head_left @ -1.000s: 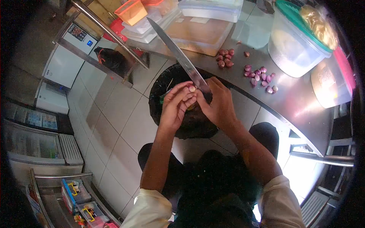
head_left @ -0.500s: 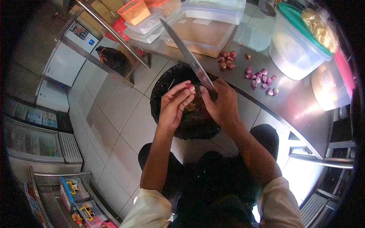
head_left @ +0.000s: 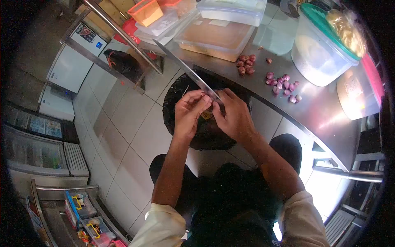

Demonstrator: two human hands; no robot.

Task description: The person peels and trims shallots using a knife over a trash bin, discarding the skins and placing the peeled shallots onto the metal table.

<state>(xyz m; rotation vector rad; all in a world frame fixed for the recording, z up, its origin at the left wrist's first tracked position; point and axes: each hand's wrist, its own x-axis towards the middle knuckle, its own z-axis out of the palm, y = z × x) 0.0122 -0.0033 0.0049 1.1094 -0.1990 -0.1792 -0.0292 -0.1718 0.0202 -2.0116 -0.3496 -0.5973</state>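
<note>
My left hand (head_left: 190,111) pinches a shallot, which is now mostly hidden behind the fingers. In my right hand (head_left: 235,113) is a long knife (head_left: 187,69), its blade slanting up to the left and its near end right at the fingertips of my left hand. Both hands are over a bin lined with a black bag (head_left: 173,99); scraps inside it are hard to make out. To the right, on the metal table, lie a cluster of unpeeled shallots (head_left: 246,64) and a scatter of peeled purple shallots (head_left: 284,85).
Along the back of the metal table (head_left: 312,111) stand a flat lidded box (head_left: 214,39), an orange container (head_left: 145,12) and a tub with a green lid (head_left: 319,53). A drawer with plastic boxes (head_left: 96,224) is at lower left. Tiled floor (head_left: 119,136) surrounds the bin.
The knife has moved left and tilted lower, with my right hand now against my left. The shallot, visible before, has become covered by my fingers.
</note>
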